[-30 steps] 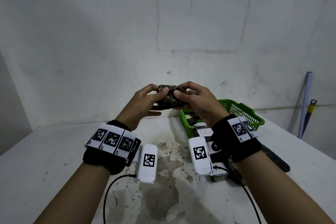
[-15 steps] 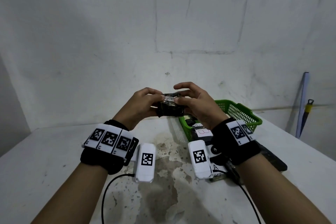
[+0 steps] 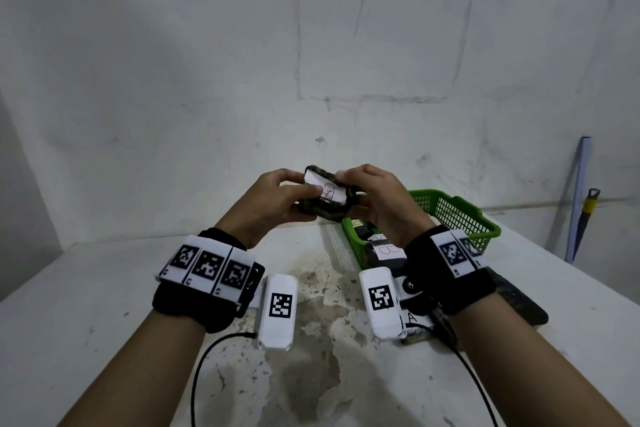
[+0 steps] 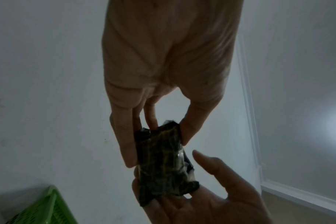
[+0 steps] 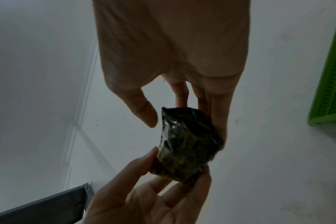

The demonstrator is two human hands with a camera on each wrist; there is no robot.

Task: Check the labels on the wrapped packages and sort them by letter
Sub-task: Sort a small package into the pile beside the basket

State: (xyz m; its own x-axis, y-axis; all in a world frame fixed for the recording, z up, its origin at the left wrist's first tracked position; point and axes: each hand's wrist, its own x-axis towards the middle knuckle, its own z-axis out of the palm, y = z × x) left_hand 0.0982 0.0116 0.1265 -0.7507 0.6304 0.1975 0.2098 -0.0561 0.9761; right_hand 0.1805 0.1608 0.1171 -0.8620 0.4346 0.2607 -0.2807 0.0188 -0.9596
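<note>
A dark, plastic-wrapped package is held up in the air above the worktop, just left of the green basket and higher than its rim. It is pinched from the left by the left hand, whose thumb and fingers are curled against its end, and from the right by the right hand, whose fingers are curled over its top edge. A white label on the package is turned toward the head camera, and a hand-written letter B is seen on it. In the left wrist view the package is seen clamped between the thumb and fingers of the left hand. Inside the green basket more wrapped packages are stacked, one label there also marked B. Nearer than the basket, a further label marked A is seen, partly hidden by the right wrist.
</note>
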